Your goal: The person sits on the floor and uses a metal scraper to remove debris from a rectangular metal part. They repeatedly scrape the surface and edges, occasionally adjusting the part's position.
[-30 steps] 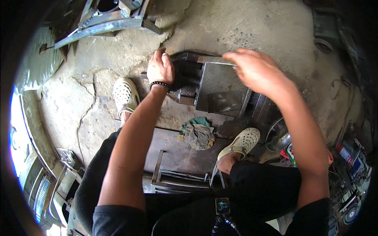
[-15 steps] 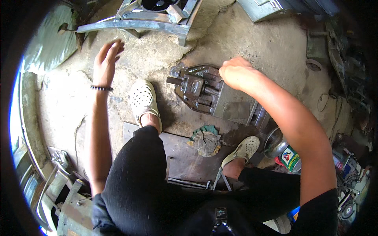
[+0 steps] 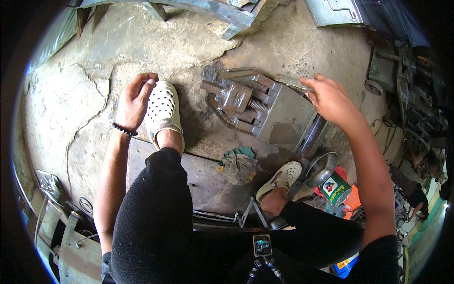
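Observation:
A greasy metal machine vise (image 3: 236,99) lies on the concrete floor in front of me, with its screw showing and dark wet patches on its frame. My right hand (image 3: 328,97) is closed on a flat brush (image 3: 294,81), whose tip reaches over the vise's far edge beside the flat plate (image 3: 288,113). My left hand (image 3: 137,99) hovers by my left shoe, fingers loosely bent and nothing seen in it. Between my feet a crumpled grey-green rag (image 3: 238,165) rests on a metal sheet (image 3: 213,189).
A metal bowl (image 3: 321,168) and a green can (image 3: 336,189) stand by my right shoe (image 3: 281,180). A steel frame (image 3: 213,12) crosses the far side. Metal parts (image 3: 392,71) line the right, where another person (image 3: 416,189) shows. My left shoe (image 3: 163,111) is left of the vise.
My right hand has moved right, away from the vise's far edge, and the brush in it now shows. My left hand has come nearer, toward my left shoe. The view has shifted.

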`<state>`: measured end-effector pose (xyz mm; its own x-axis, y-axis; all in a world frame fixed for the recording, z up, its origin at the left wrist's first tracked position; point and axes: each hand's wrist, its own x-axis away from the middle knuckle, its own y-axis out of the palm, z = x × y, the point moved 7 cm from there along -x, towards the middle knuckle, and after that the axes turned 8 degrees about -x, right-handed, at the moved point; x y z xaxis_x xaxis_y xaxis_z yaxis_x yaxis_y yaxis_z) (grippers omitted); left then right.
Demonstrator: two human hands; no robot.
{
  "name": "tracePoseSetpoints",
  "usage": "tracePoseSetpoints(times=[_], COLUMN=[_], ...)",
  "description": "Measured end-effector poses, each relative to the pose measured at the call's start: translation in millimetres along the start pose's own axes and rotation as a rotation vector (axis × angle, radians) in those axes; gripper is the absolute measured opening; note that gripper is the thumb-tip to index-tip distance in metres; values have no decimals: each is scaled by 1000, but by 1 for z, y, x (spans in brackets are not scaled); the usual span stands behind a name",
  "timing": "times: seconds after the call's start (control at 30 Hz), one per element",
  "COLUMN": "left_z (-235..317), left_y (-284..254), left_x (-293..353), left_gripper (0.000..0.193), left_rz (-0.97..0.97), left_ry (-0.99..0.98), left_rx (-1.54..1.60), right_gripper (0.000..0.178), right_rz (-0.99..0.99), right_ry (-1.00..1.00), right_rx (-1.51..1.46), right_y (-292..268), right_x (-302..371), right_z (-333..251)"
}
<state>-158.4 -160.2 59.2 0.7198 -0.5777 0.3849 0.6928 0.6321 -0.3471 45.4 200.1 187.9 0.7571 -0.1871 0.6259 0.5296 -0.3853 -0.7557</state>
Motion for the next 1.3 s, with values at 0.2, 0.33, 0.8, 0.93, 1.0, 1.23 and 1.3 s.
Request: tracePoseSetpoints(times=[0.2,0.33,0.8,0.93,1.0,1.23,1.3], left_z=[-11,-18,-19,-22,-18,-7,-8], left_y=[7,-1,-11,-3,7,33,39], left_x=[0,2,-8,-16,-18,-14,-12], left_gripper=[27,27,31,35,35,28,28], left_rz=[-22,-21,-10,-64,-103,-174,-171], left_ry=[-26,-49,-39,-7,48,125,120], left_rx=[42,-11,-73,-106,-139,-214,-163], right_gripper=[37,38,45,48,47,47,47], right_rz=[58,78,-31,-25,63,115,38], right_ry=[103,135,379,417,416,547,572], right_rx=[4,-108,-744,-737,-912,-1451,-1491], right_y=[3,17,171,215,238,291,293], right_x=[18,30,146,175,173,171,172], right_z=[11,10,-97,-108,-111,-125,-131])
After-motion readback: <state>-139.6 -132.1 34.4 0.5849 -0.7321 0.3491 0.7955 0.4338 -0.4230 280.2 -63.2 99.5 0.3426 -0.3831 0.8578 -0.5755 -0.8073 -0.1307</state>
